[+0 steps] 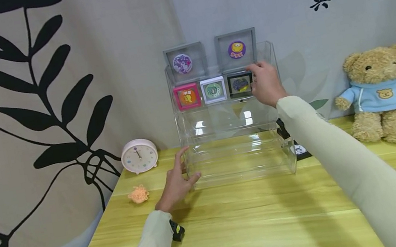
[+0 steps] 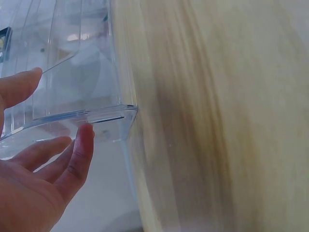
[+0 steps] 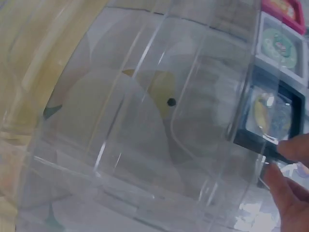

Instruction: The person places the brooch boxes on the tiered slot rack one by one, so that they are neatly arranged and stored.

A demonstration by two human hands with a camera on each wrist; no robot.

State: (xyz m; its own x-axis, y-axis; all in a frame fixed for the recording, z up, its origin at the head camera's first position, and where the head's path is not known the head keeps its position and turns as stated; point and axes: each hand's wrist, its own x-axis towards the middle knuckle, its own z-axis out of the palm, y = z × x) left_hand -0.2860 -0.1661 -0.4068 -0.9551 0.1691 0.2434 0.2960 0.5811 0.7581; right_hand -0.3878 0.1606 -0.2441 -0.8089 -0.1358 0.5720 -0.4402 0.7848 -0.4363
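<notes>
A clear tiered display stand point(image 1: 237, 151) stands on the table against the curtain. My left hand point(image 1: 177, 185) is at its left side, fingers spread, the thumb and the other fingers on either side of the clear side panel point(image 2: 72, 116). On an upper tier, my right hand point(image 1: 266, 82) pinches the right edge of a small black display frame point(image 1: 240, 85) with a dark and yellow piece inside. A white frame point(image 1: 213, 90) and a pink frame point(image 1: 187, 96) sit left of it in the same row. Two larger grey frames with round badges, one purple-white point(image 1: 182, 63), one purple-yellow point(image 1: 237, 49), stand above.
A pink clock point(image 1: 139, 156) and a small orange crocheted-looking piece point(image 1: 139, 194) are left of the stand. A teddy bear point(image 1: 382, 94) in a blue hoodie sits at the right. A black flat item point(image 1: 301, 151) lies behind the right sleeve.
</notes>
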